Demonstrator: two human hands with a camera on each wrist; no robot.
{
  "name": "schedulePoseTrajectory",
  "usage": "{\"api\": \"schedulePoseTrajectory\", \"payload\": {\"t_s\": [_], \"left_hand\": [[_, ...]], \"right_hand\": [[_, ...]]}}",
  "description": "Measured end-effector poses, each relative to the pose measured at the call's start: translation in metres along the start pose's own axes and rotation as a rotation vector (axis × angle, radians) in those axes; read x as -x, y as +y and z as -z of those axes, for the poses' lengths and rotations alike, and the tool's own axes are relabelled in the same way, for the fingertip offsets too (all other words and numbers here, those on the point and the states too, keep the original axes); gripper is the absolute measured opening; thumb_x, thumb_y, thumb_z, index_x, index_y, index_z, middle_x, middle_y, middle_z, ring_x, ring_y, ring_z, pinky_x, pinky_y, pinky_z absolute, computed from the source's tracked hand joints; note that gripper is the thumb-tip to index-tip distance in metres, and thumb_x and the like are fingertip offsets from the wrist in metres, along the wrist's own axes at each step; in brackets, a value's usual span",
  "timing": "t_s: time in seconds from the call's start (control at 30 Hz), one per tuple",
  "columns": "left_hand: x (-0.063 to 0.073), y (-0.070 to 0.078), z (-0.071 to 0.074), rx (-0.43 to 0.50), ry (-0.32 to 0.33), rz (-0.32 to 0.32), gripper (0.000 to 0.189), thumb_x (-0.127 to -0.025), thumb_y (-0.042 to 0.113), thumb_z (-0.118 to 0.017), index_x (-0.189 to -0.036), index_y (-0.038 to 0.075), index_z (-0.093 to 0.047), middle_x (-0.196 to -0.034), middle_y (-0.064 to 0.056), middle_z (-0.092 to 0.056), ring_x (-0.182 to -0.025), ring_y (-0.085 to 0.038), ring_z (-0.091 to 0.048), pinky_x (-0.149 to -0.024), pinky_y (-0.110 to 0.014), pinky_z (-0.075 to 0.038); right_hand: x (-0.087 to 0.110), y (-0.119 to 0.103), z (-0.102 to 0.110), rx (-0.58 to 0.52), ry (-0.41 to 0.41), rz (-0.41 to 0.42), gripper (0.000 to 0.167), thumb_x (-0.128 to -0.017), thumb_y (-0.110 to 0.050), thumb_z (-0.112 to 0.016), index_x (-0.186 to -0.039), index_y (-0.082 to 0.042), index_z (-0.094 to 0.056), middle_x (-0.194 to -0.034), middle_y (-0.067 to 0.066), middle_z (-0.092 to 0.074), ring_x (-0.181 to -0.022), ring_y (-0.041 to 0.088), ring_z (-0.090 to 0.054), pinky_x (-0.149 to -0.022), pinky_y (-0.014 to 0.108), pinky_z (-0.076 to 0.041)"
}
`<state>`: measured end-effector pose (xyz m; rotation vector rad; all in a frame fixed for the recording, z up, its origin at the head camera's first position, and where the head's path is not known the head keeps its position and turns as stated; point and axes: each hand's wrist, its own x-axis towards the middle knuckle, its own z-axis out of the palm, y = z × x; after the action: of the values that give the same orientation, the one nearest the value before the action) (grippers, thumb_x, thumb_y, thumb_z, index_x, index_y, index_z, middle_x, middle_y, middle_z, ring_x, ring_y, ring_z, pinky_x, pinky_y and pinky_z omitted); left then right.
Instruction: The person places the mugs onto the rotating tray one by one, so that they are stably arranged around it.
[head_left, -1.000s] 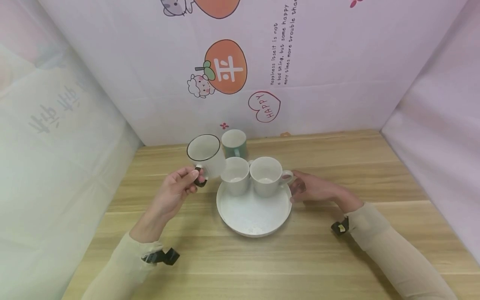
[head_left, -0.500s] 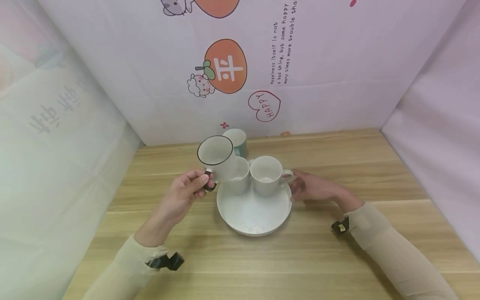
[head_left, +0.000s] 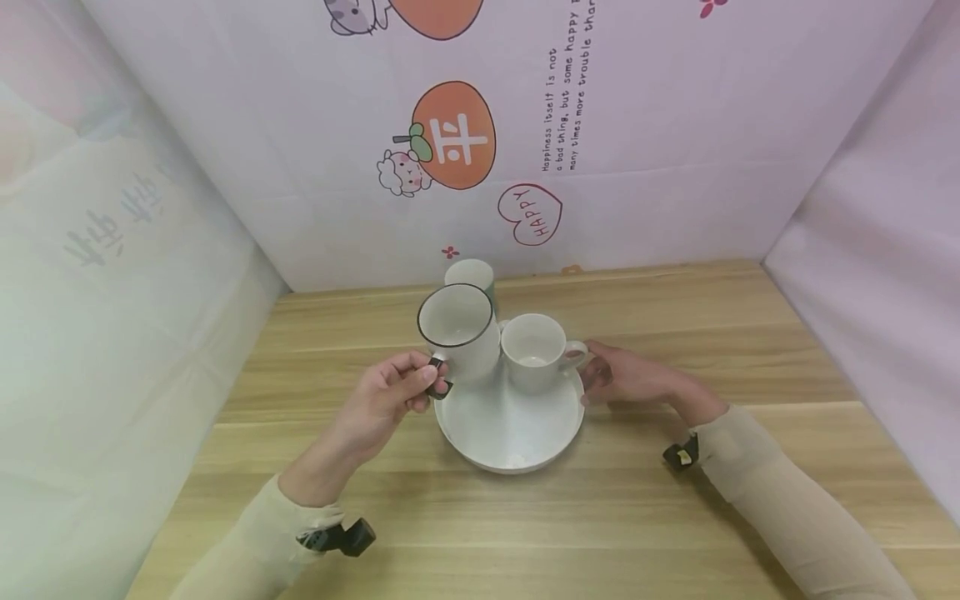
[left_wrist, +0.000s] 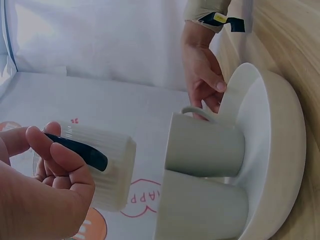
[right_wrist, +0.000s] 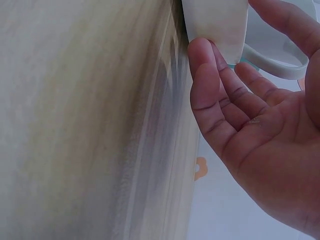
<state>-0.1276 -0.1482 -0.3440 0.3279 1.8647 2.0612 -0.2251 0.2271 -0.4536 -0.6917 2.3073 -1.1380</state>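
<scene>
My left hand (head_left: 390,396) pinches the black handle of a white mug (head_left: 468,350) with a dark rim. In the left wrist view that ribbed mug (left_wrist: 117,165) is up in the air, apart from two plain white mugs standing on a round white tray (left_wrist: 287,130). Seen from the head, it covers one of them; the other white mug (head_left: 531,358) shows, its handle facing right. My right hand (head_left: 630,375) rests at the tray's right side beside that handle. In the right wrist view its loosely bent fingers (right_wrist: 202,52) touch the tray's outer wall (right_wrist: 220,30).
A green mug with a white inside (head_left: 469,271) stands behind the tray, partly hidden by the held mug. Wood-look tabletop (head_left: 525,533) surrounds the tray (head_left: 510,463). A printed cloth (head_left: 645,208) rises along the table's back edge, with pale cloths on both sides.
My left hand has carried the dark-rimmed mug to the right and slightly toward me, over the tray's left mug, which it now hides. The right hand and tray have stayed put.
</scene>
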Motion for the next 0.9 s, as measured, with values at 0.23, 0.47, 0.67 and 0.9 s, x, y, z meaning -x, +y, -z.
{"api": "schedulePoseTrajectory", "payload": {"t_s": [0.23,0.47,0.67,0.9], "left_hand": [[0.001,-0.004,-0.007,-0.018,-0.055,0.008,0.009,-0.101,0.009,-0.053,-0.097,0.013,-0.059,-0.097,0.006,-0.066,-0.089,-0.006,-0.059,-0.068,-0.015,-0.044],[0.001,-0.012,-0.014,-0.022,-0.087,0.033,0.009,-0.101,0.009,-0.055,-0.095,0.014,-0.06,-0.096,0.007,-0.068,-0.089,-0.005,-0.06,-0.067,-0.015,-0.045],[-0.001,-0.018,-0.019,-0.057,-0.104,0.034,0.008,-0.1,0.009,-0.055,-0.095,0.012,-0.061,-0.093,0.006,-0.068,-0.088,-0.005,-0.061,-0.067,-0.016,-0.045],[-0.001,-0.025,-0.025,-0.112,-0.122,0.069,0.012,-0.099,0.011,-0.057,-0.1,0.0,-0.06,-0.092,0.007,-0.069,-0.076,-0.006,-0.058,-0.068,-0.017,-0.047]], "right_hand": [[0.0,0.003,0.0,0.007,-0.002,0.011,0.076,-0.084,-0.023,-0.081,-0.145,-0.012,-0.038,-0.116,0.017,-0.07,-0.103,0.027,-0.067,-0.083,0.035,-0.057],[0.0,0.004,0.0,0.008,0.005,-0.008,0.075,-0.083,-0.026,-0.082,-0.144,-0.016,-0.04,-0.115,0.014,-0.07,-0.102,0.025,-0.067,-0.082,0.034,-0.056],[-0.001,0.003,0.0,0.004,0.002,0.005,0.074,-0.084,-0.025,-0.082,-0.144,-0.014,-0.039,-0.115,0.015,-0.07,-0.102,0.025,-0.067,-0.08,0.034,-0.057],[-0.002,0.004,0.001,0.002,0.005,0.022,0.074,-0.083,-0.023,-0.082,-0.143,-0.012,-0.041,-0.114,0.016,-0.07,-0.101,0.027,-0.068,-0.079,0.033,-0.057]]}}
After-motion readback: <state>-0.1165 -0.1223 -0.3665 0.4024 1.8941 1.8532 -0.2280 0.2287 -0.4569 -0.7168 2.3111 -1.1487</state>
